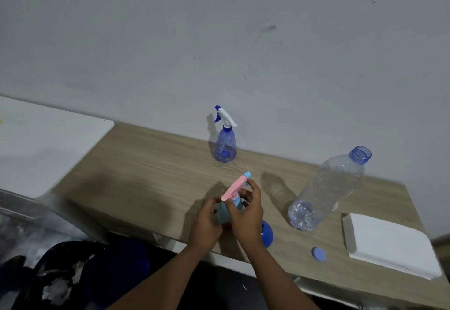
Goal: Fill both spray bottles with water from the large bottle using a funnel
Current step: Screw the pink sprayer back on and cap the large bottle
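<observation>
Light wood-grain tabletop [146, 175] against the wall carries a translucent blue spray bottle with a white trigger head [225, 145] upright at the back, a large clear plastic bottle [328, 188] standing uncapped at right, a round blue cap [318, 254] near the front edge and a white stack of paper sheets [389, 244] far right. A blue plastic funnel [267, 234] sits by the front edge (mostly hidden), just beside a pale blue spray bottle with a pink head [233, 188], base covered.

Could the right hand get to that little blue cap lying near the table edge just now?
Probably yes, once freed: the right hand grips the pink-topped spray bottle with the left hand. The blue cap lies on the table right of that wrist; only the blue funnel sits partly between.
</observation>
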A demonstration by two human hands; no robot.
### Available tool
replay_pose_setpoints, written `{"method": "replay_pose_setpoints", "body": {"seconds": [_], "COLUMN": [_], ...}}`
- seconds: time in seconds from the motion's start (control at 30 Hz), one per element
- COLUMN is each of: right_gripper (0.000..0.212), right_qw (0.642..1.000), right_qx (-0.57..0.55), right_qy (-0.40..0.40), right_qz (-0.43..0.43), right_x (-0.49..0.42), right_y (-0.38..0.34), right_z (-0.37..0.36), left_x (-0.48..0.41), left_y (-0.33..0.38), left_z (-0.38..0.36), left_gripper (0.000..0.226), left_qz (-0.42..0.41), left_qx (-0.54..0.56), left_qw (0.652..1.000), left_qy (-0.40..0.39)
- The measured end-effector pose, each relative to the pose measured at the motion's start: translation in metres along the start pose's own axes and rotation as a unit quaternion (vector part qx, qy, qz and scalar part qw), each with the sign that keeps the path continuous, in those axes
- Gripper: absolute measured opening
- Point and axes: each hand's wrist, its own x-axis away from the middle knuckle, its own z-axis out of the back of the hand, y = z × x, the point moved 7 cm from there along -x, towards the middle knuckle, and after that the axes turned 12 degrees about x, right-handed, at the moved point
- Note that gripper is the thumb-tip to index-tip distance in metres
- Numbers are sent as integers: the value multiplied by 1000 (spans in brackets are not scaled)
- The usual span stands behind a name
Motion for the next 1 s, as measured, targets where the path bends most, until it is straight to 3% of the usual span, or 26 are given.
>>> {"method": "replay_pose_setpoints", "body": {"seconds": [0.1,0.23,0.3,0.4,0.47,0.57,0.63,0.8,1.0], "right_gripper": [78,43,28,21,20,28,34,44,55], "right_qw": [999,995,990,985,989,996,997,990,975], "right_qx": [21,52,55,26,7,-26,-18,53,113], "right_qy": [-33,44,96,141,124,85,46,-91,-134], "right_qz": [33,71,89,95,77,-10,-56,-93,-136], "right_x": [-5,-19,-20,-17,-17,-15,-10,5,9], "right_y": [-2,-16,-29,-46,-51,-46,-42,-39,-41], "right_z": [-8,-11,-5,8,15,16,12,-2,4], "left_x": [6,7,1,-22,-38,-45,-44,-43,-38], "left_y": [4,-2,-1,-11,-27,-54,-61,-60,-53], "left_z": [5,20,44,97,123,146,150,153,154], "left_gripper": [62,79,85,95,105,124,131,144,153], "left_qz": [-67,-104,-86,-31,56,168,180,204,214], "left_qx": [-97,-196,-224,-312,-395,-451,-460,-457,-465], "left_qw": [991,967,966,949,916,865,848,833,824], "left_qy": [-65,-125,-100,-32,-45,-140,-192,-238,-244]}}
